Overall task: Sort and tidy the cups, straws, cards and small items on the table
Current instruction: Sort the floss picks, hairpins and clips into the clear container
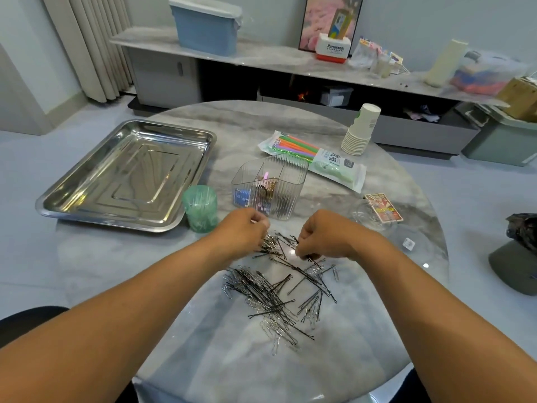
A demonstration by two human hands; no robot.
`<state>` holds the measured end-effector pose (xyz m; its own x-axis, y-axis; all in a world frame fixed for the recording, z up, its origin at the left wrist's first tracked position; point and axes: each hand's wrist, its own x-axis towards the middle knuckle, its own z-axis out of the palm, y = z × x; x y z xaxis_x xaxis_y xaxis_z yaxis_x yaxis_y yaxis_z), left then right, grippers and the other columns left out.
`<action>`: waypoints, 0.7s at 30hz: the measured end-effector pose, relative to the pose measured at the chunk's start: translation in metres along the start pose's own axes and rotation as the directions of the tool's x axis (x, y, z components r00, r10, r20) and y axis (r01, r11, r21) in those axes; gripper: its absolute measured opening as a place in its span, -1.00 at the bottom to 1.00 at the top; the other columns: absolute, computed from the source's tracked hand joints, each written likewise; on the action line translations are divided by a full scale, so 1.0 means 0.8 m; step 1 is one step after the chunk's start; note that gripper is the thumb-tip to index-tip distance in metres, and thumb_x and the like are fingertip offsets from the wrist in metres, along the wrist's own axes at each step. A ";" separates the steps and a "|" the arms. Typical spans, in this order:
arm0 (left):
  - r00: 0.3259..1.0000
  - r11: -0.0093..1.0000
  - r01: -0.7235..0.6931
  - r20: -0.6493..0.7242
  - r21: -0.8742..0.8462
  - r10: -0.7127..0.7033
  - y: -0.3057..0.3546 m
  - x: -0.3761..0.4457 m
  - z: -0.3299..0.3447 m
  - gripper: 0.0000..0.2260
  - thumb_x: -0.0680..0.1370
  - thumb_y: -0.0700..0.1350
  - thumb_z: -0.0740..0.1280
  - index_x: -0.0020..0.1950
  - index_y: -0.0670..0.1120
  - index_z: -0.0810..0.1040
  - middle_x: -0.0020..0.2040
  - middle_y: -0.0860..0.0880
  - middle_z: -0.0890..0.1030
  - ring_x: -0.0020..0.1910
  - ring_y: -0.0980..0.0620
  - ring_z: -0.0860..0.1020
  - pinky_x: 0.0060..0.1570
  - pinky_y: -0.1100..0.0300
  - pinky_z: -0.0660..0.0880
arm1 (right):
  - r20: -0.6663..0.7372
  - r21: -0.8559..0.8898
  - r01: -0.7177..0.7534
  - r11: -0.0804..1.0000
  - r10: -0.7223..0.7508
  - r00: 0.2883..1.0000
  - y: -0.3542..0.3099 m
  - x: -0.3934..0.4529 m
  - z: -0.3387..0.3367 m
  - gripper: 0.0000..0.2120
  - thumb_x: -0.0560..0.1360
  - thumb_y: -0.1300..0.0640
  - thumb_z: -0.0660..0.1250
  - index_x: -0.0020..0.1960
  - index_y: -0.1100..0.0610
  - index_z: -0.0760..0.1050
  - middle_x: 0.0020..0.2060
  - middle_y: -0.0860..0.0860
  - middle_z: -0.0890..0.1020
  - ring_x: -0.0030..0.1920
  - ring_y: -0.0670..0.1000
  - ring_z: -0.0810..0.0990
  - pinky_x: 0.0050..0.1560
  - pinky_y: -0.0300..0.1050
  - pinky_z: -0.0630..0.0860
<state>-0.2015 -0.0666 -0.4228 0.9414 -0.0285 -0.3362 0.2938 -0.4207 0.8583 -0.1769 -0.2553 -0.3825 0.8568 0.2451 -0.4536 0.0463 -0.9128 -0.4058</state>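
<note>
Marble-patterned, the round desk (290, 117) carries a heap of hairpins and paper clips (276, 292) near its front edge. Both hands, left (242, 228) and right (322, 235), curl their fingers into the heap's far side, pinching pins, just before the clear divided organizer (270, 187).

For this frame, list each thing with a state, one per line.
Left hand: pinching pins from the pile.
Right hand: pinching pins.
Steel tray: empty.
Clear ribbed divided organiser: partly filled.
Paper cups: stacked, upside down.
Straw packet: lying flat.
</note>
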 end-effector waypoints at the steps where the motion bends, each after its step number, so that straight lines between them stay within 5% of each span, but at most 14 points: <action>1: 0.998 0.985 0.056 0.010 -0.162 -0.055 0.005 0.000 0.003 -0.80 0.69 -0.07 0.24 0.26 -0.10 0.53 0.03 -0.06 0.62 0.01 0.00 0.62 0.12 0.07 0.61 | -0.012 0.086 -0.013 0.996 0.014 1.000 0.002 -0.001 -0.006 -0.86 0.43 0.15 0.52 -0.27 0.13 0.64 -0.31 0.03 0.69 -0.33 -0.02 0.55 -0.33 -0.19 0.47; 4: 0.979 0.832 0.202 0.086 -0.517 -0.184 0.016 -0.006 0.011 -0.66 0.72 -0.08 0.18 0.44 -0.22 0.41 0.15 -0.18 0.61 0.18 -0.11 0.61 0.23 0.05 0.55 | 0.056 0.371 -0.069 0.926 0.052 0.997 0.006 -0.002 -0.016 -0.88 0.44 0.19 0.53 -0.23 0.21 0.69 -0.30 0.11 0.71 -0.34 -0.01 0.52 -0.40 -0.22 0.38; 7: 0.943 0.574 0.332 0.264 -0.749 -0.201 0.021 -0.015 0.019 -0.55 0.73 0.05 0.11 0.49 -0.23 0.36 0.33 -0.27 0.55 0.29 -0.19 0.55 0.26 0.00 0.54 | 0.157 0.585 -0.139 0.799 0.057 0.986 0.002 0.001 -0.010 -0.91 0.46 0.21 0.52 -0.18 0.24 0.68 -0.26 0.15 0.68 -0.37 -0.04 0.50 -0.41 -0.26 0.38; 10: 0.916 0.378 0.400 0.378 -0.835 -0.134 0.023 -0.021 0.030 -0.42 0.71 0.20 0.03 0.45 -0.24 0.42 0.07 -0.22 0.65 -0.03 -0.12 0.62 -0.02 0.05 0.62 | 0.143 0.703 -0.143 0.697 0.059 0.988 -0.010 0.002 0.007 -0.90 0.46 0.25 0.53 -0.08 0.25 0.65 -0.30 0.12 0.68 -0.40 -0.07 0.54 -0.42 -0.27 0.48; 16: 0.935 0.364 0.354 0.339 -0.862 -0.105 0.022 -0.021 0.035 -0.48 0.72 0.17 0.00 0.36 -0.21 0.46 0.02 -0.15 0.63 -0.25 -0.05 0.55 -0.29 0.12 0.50 | 0.007 0.750 -0.033 0.660 0.041 0.999 -0.027 -0.006 0.025 -0.78 0.40 0.38 0.55 0.00 0.41 0.63 0.06 -0.03 0.66 -0.39 -0.05 0.65 -0.34 -0.25 0.62; 21: 0.944 0.429 0.321 0.321 -0.844 -0.074 0.014 -0.024 0.038 -0.64 0.74 -0.05 0.09 0.27 -0.26 0.54 0.02 -0.24 0.64 -0.21 -0.12 0.66 -0.35 0.07 0.63 | -0.038 0.574 0.045 0.818 -0.028 0.999 -0.030 -0.014 0.027 -0.76 0.36 0.34 0.60 -0.04 0.41 0.63 -0.16 0.08 0.74 -0.29 0.01 0.69 -0.17 -0.12 0.70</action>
<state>-0.2216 -0.0980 -0.4187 0.8139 -0.2870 -0.5052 0.5680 0.5759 0.5879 -0.1988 -0.2291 -0.3845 0.8738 0.2583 -0.4119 -0.2185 -0.5482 -0.8073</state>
